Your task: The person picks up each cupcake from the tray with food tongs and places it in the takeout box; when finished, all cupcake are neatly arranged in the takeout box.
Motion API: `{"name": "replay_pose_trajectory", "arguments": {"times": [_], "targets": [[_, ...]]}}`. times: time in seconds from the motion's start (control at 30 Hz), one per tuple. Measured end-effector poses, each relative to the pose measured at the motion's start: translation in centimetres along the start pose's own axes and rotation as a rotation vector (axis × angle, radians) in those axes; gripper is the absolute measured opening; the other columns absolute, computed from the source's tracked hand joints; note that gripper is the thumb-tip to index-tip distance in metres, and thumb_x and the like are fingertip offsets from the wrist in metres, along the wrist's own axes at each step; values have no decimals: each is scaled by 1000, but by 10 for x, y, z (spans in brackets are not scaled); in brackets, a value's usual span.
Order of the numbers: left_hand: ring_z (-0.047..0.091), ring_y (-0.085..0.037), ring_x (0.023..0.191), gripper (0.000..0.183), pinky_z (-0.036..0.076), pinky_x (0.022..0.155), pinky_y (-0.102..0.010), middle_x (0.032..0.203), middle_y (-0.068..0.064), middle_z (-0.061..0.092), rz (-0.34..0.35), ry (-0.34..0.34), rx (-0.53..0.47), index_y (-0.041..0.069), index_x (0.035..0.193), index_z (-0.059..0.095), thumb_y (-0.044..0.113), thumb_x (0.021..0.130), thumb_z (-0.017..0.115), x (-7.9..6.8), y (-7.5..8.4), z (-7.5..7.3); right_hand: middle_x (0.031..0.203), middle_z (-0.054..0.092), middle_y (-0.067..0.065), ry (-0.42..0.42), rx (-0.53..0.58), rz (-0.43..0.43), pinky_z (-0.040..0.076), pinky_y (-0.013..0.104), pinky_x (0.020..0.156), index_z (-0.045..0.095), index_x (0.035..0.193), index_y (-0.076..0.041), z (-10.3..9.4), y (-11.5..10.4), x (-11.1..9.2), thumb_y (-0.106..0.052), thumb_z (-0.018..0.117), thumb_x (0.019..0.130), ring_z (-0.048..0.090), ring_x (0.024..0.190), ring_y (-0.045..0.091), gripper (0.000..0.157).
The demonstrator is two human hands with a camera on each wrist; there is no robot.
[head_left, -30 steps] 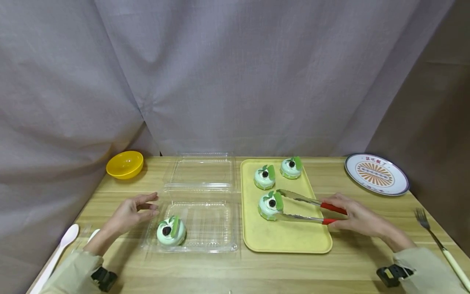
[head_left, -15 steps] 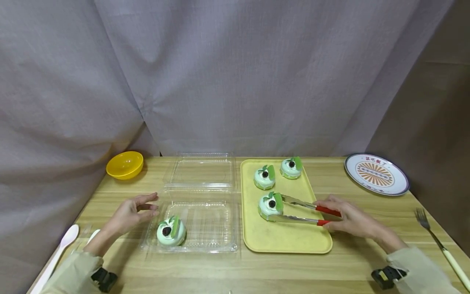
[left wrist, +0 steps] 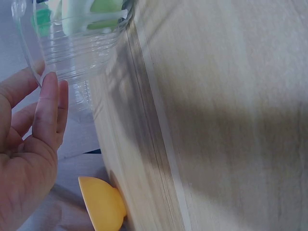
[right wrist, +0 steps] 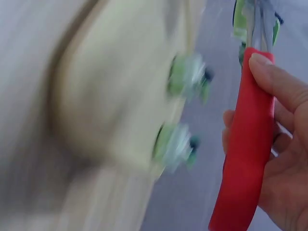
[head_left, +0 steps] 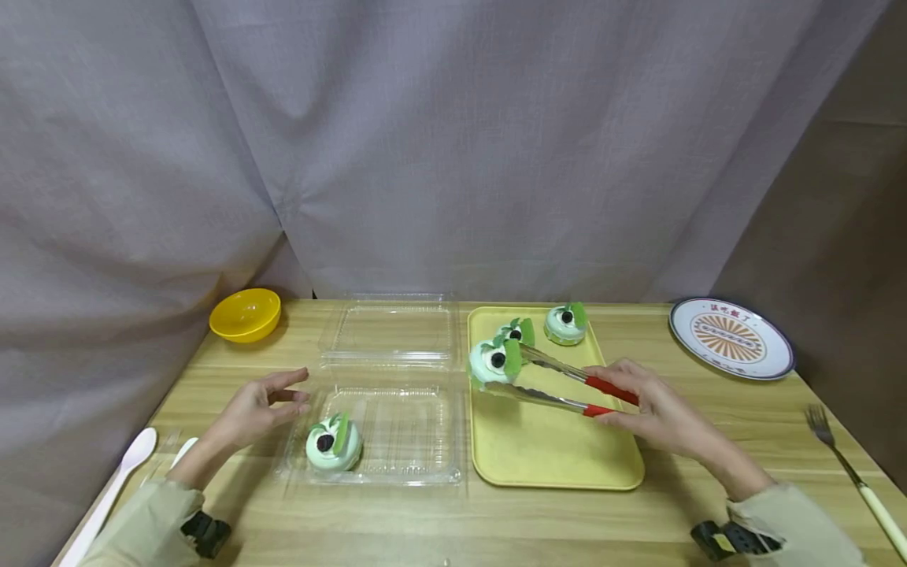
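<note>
My right hand (head_left: 652,405) grips red-handled metal tongs (head_left: 560,370). Between the tong tips is a mint-green cake (head_left: 492,362) with a dark berry and green garnish, lifted over the left edge of the yellow tray (head_left: 553,465). It partly covers a second cake (head_left: 516,329) behind; a third cake (head_left: 565,323) sits at the tray's back right. At the left, my left hand (head_left: 258,409) has fingers extended at the side of a clear plastic container (head_left: 397,476); its fingertips (left wrist: 49,79) appear to touch the rim. One cake (head_left: 333,443) sits in the container's front left.
The container's open lid (head_left: 397,331) lies behind it. A yellow bowl (head_left: 246,315) stands at the back left, white spoons (head_left: 138,449) at the left edge. A patterned plate (head_left: 732,339) and a fork (head_left: 843,457) are at the right. Grey cloth (head_left: 453,157) hangs behind.
The tongs have come together around the front cake and raised it off the tray, moving left. My left hand stays beside the container.
</note>
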State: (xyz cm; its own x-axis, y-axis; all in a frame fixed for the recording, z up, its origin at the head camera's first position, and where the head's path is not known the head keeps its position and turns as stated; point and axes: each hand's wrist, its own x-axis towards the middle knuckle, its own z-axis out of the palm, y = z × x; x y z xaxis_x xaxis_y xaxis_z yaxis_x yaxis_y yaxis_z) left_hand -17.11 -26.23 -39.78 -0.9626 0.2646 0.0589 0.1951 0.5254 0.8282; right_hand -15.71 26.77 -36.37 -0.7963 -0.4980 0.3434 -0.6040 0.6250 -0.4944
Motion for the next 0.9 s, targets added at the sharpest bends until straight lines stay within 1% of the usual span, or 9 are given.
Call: {"name": "replay_pose_trajectory", "arguments": {"times": [0.03, 0.1, 0.2, 0.27, 0.37, 0.5, 0.57, 0.73, 0.9], "targets": [[69, -11, 100, 59, 56, 78, -13, 140, -37, 45, 0, 1, -2, -17, 136, 42, 2, 87, 68, 0, 0, 0, 99, 61, 0, 2, 9, -4, 41, 19, 62, 63, 124, -3, 5, -8, 8, -5, 81, 75, 45, 84, -4, 53], [69, -9, 99, 59, 56, 78, -13, 140, -38, 45, 3, 1, -4, -17, 136, 42, 1, 87, 68, 0, -1, -1, 98, 61, 1, -14, 33, 13, 41, 19, 62, 64, 124, -2, 18, -24, 25, -5, 81, 75, 45, 82, -1, 52], [69, -18, 101, 60, 56, 79, -13, 140, -38, 44, 9, -2, -6, -18, 136, 42, 2, 87, 69, 0, -1, 0, 101, 63, 5, -55, 48, 43, 45, 21, 67, 64, 125, -1, 39, -47, 47, -8, 81, 76, 50, 84, 5, 52], [68, -30, 104, 60, 56, 79, -13, 140, -38, 44, 16, -6, -6, -18, 136, 41, 1, 87, 68, 0, 0, 0, 104, 63, 8, -89, 42, 66, 46, 23, 69, 64, 125, -2, 53, -59, 60, -10, 81, 77, 53, 86, 9, 51], [66, -39, 106, 59, 56, 79, -13, 139, -39, 44, 23, -12, -11, -19, 136, 41, 1, 87, 68, 0, 0, 2, 102, 62, 8, -130, 16, 74, 43, 22, 66, 64, 127, -5, 69, -73, 73, -11, 81, 77, 51, 80, 11, 53], [66, -39, 106, 60, 56, 79, -13, 140, -38, 45, 19, -11, -7, -17, 137, 42, 2, 87, 69, 1, 0, 2, 89, 56, 1, -161, -46, 65, 32, 18, 56, 64, 128, -7, 81, -84, 83, -11, 82, 75, 37, 68, 7, 56], [66, -38, 106, 60, 56, 79, -13, 140, -37, 45, 20, -8, -1, -17, 137, 42, 2, 87, 69, 1, 0, 2, 85, 53, -2, -175, -86, 64, 29, 17, 54, 64, 129, -7, 84, -88, 86, -12, 83, 74, 35, 67, 7, 58], [66, -40, 106, 60, 56, 78, -13, 140, -37, 45, 17, -9, 1, -17, 137, 42, 2, 86, 69, 1, 0, 2, 82, 50, -2, -229, -132, 99, 28, 17, 52, 63, 131, -6, 89, -95, 94, -13, 82, 75, 36, 66, 9, 59], [66, -39, 106, 60, 56, 78, -13, 140, -36, 45, 8, -6, 7, -17, 137, 42, 2, 87, 69, 0, -1, 1, 86, 54, 3, -253, -130, 106, 29, 18, 52, 65, 127, -3, 95, -99, 98, -10, 80, 76, 38, 68, 10, 54]]}}
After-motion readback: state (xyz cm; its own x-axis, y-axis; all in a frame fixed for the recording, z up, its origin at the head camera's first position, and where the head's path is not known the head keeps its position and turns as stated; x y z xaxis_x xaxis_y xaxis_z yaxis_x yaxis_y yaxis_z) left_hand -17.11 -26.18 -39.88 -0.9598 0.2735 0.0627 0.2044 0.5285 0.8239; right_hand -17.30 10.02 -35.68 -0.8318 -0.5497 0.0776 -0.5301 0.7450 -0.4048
